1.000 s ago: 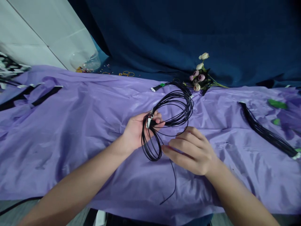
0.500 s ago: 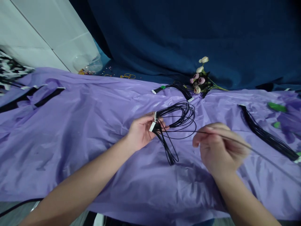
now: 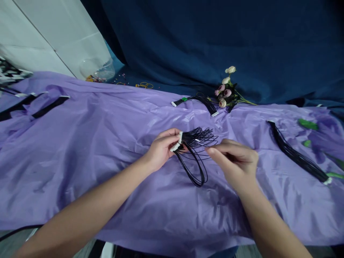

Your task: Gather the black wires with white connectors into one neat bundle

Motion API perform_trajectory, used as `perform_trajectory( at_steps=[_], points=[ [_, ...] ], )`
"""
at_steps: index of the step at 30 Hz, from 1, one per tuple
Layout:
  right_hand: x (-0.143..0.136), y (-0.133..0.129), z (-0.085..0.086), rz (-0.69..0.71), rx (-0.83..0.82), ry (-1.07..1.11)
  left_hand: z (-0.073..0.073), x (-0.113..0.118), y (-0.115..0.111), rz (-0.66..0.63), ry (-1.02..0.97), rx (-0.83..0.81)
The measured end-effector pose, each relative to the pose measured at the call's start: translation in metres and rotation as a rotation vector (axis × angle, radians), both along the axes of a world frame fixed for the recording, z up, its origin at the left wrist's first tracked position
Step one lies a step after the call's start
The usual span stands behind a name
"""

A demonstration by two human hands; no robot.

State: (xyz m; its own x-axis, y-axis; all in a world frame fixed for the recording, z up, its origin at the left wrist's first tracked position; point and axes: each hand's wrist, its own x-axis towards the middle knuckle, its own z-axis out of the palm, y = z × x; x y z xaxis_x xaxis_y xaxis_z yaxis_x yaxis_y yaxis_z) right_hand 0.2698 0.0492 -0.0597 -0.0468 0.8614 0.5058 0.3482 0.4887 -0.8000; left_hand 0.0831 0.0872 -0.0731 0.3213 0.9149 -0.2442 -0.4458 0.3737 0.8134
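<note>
My left hand (image 3: 163, 148) grips a looped bundle of thin black wires (image 3: 197, 138) by its two white connectors, an upper one (image 3: 181, 137) and a lower one (image 3: 175, 147). Several loops spread rightward from the upper connector, and a longer loop hangs down from the lower one. To the right of the bundle, my right hand (image 3: 235, 157) pinches a thin black wire between thumb and forefinger at the loops' right edge. Both hands are above the purple cloth (image 3: 113, 157).
Behind the hands lie a short black wire bundle (image 3: 201, 100) and artificial flowers (image 3: 225, 89). Another wire bundle (image 3: 298, 154) rests at the right, and more (image 3: 51, 106) at the far left. A clear container (image 3: 98, 70) and yellow bands (image 3: 145, 85) are at the back left.
My right hand has moved slightly left, closer to the bundle. The long wire that trailed off to the right no longer shows there, and the loops have become shorter and bunched.
</note>
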Motion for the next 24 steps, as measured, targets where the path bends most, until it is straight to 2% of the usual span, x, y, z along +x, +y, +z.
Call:
perform_trajectory(
  at_steps=[2, 5, 15, 24],
  points=[
    [-0.0017, 0.0009, -0.0004, 0.023, -0.024, -0.151, -0.0009, 0.0005, -0.0009, -0.009, 0.016, 0.021],
    [-0.0021, 0.0037, -0.0002, 0.055, -0.024, -0.246, -0.0031, 0.0009, -0.0027, -0.036, 0.057, 0.054],
    [-0.0016, 0.0045, 0.0002, 0.068, -0.046, -0.285, -0.0039, 0.0006, -0.0039, -0.066, 0.093, 0.087],
    [0.0002, 0.0051, -0.0006, 0.086, 0.082, -0.373, -0.0030, 0.0004, -0.0033, -0.077, 0.062, 0.047]
  ],
)
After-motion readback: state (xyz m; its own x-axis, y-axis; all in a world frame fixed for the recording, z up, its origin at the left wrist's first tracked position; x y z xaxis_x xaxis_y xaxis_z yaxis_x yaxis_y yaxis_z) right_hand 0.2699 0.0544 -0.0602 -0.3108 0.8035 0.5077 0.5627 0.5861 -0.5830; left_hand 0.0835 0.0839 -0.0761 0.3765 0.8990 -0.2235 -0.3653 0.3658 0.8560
